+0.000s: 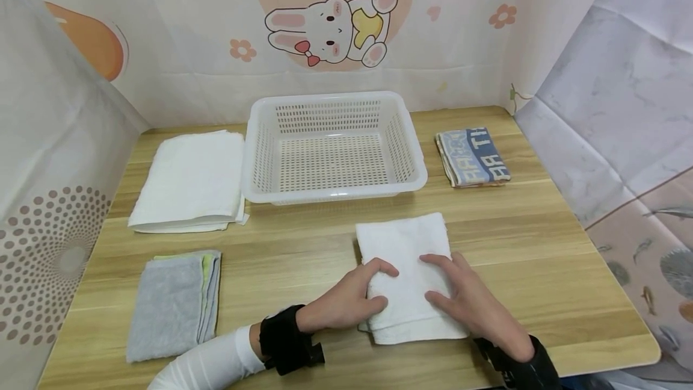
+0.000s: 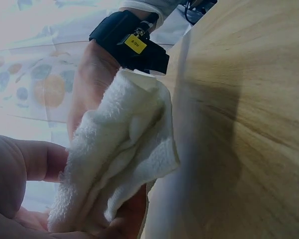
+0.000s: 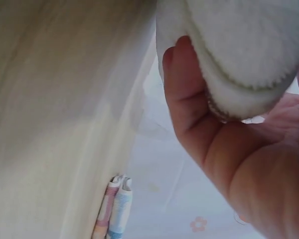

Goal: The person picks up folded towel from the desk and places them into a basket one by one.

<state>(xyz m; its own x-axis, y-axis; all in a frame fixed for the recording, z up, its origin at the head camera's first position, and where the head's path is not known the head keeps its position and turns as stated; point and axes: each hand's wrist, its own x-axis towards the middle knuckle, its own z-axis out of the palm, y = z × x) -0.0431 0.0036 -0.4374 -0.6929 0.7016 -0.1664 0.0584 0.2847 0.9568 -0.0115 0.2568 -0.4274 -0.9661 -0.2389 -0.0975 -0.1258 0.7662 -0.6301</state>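
A folded white towel (image 1: pixel 403 242) is between my two hands at the front of the table, its layered near edge toward me. My left hand (image 1: pixel 349 300) grips its left side, thumb and index finger on the top face. On the opposite side my right hand (image 1: pixel 473 300) holds it the same way, and some fingers of both hands are hidden below. Seen from the left wrist, the folded towel (image 2: pixel 114 144) stands off the wooden surface and casts a shadow. The right wrist view has fingers (image 3: pixel 184 74) against its layered edge (image 3: pixel 239 94).
A white plastic basket (image 1: pixel 338 193) stands at the back middle. Left of it lies a larger folded white towel (image 1: pixel 189 176), with a folded grey cloth (image 1: pixel 165 312) nearer me. A blue patterned towel (image 1: pixel 471 158) lies at the back right. Printed curtains surround the wooden table (image 1: pixel 541 245).
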